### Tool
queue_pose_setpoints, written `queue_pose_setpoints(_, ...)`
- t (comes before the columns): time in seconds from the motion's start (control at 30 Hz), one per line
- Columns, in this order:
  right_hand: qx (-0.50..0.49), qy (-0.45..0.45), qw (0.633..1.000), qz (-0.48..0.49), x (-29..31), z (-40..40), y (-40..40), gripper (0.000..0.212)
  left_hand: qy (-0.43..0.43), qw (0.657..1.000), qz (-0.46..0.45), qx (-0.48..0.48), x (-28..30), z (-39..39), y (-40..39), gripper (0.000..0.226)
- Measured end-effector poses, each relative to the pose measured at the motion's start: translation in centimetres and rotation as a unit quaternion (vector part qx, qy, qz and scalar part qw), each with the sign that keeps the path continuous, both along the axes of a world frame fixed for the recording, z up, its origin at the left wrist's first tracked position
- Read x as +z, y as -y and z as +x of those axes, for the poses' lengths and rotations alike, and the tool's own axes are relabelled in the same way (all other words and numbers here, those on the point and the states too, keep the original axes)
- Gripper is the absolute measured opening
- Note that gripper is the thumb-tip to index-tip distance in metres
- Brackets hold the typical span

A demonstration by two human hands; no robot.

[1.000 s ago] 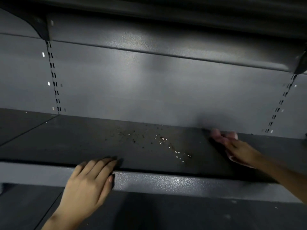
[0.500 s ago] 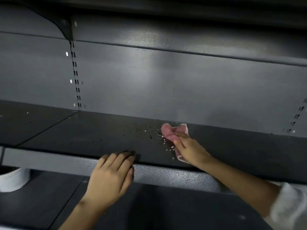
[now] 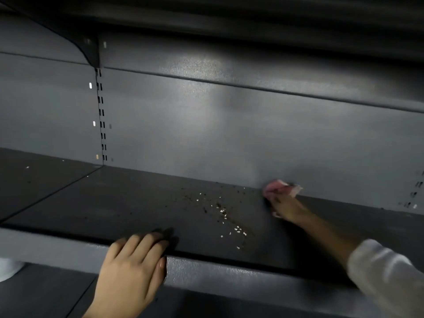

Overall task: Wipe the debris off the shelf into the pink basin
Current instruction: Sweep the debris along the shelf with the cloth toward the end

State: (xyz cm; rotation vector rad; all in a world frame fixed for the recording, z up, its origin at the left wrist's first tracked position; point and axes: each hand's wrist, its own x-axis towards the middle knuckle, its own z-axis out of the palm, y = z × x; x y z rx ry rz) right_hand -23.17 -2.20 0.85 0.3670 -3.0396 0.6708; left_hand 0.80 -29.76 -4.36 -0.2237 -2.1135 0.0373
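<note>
Since half a second ago, the right hand is shifting away from the scattered debris toward the rear of the shelf, and it is now pressing a pink cloth against the corner where the shelf meets the back panel, just to the right of the debris. The fingers are closing over the cloth, which is bunching under them and is showing only at its far edge. The left hand is lying flat and empty, fingers together, over the front lip of the shelf, apparently bracing. The debris is sitting mid-shelf as loose pale grains and dark flecks, trailing toward the front edge. Judged from its look, it is light and dry and is likely to scatter or roll under a fast stroke; the cloth is soft and limp, so pressing it flat under the palm is giving better contact than pinching it. The pink basin is not appearing in view; a pale rounded object is showing at the lower left, identity uncertain.
</note>
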Motion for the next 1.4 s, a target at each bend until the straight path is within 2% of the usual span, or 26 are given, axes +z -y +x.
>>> queue_pose_setpoints(0.13,0.193,-0.033,0.981,-0.003,0.0,1.9,8.4,0.032,-0.003,1.000,0.003,-0.003,0.1,-0.1,0.0,0.035)
queue_pose_setpoints(0.23,0.220,-0.042,0.974,-0.008,0.4,3.9,10.9,0.036,0.017,1.000,0.004,0.002,0.3,0.1,-0.1,0.037)
queue_pose_setpoints(0.4,0.269,0.012,0.955,-0.124,1.1,6.7,8.9,0.029,0.082,0.995,-0.047,0.010,1.2,0.9,0.3,0.041)
queue_pose_setpoints(0.5,0.212,-0.022,0.955,-0.206,2.9,6.1,4.0,0.030,0.109,0.992,-0.067,0.003,1.8,1.5,1.1,0.056)
queue_pose_setpoints(0.57,0.140,-0.074,0.970,-0.183,3.4,4.7,-0.9,0.031,0.110,0.992,-0.055,-0.010,2.0,1.9,2.2,0.063)
queue_pose_setpoints(0.63,0.024,-0.088,0.983,-0.156,2.6,3.3,-4.9,0.032,0.098,0.994,-0.043,-0.026,1.8,2.1,3.5,0.060)
queue_pose_setpoints(0.7,-0.071,-0.150,0.976,-0.140,1.5,1.8,-6.0,0.038,0.077,0.995,-0.043,-0.050,1.6,2.4,5.0,0.054)
queue_pose_setpoints(0.73,-0.066,-0.159,0.982,-0.082,0.9,1.1,-5.4,0.045,0.074,0.994,-0.051,-0.062,1.7,2.4,5.6,0.053)
queue_pose_setpoints(0.77,-0.076,-0.130,0.988,-0.015,0.7,0.8,-3.9,0.041,0.075,0.993,-0.061,-0.071,1.8,2.5,6.2,0.053)
queue_pose_setpoints(0.83,-0.085,-0.034,0.996,0.017,0.2,0.5,0.0,0.034,0.081,0.991,-0.074,-0.082,1.9,2.5,6.9,0.055)
queue_pose_setpoints(0.9,-0.073,-0.013,0.997,0.012,0.5,0.6,4.1,0.039,0.084,0.989,-0.078,-0.088,1.9,2.4,7.3,0.059)
queue_pose_setpoints(1.0,0.049,0.011,0.999,0.015,0.8,3.1,8.9,0.037,0.093,0.988,-0.081,-0.097,2.0,2.4,7.7,0.061)
queue_pose_setpoints(1.1,0.117,0.004,0.993,-0.011,1.1,6.9,11.7,0.034,0.090,0.987,-0.082,-0.101,2.3,2.4,7.8,0.063)
queue_pose_setpoints(1.23,0.126,-0.032,0.989,-0.074,2.1,10.5,11.2,0.034,0.081,0.987,-0.082,-0.111,2.3,2.3,8.7,0.064)
queue_pose_setpoints(1.33,0.081,-0.067,0.977,-0.183,3.3,12.3,7.3,0.035,0.073,0.988,-0.084,-0.107,2.2,2.3,10.1,0.062)
queue_pose_setpoints(1.4,0.054,-0.014,0.971,-0.234,3.2,13.6,3.5,0.034,0.068,0.989,-0.076,-0.109,2.1,2.1,11.0,0.060)
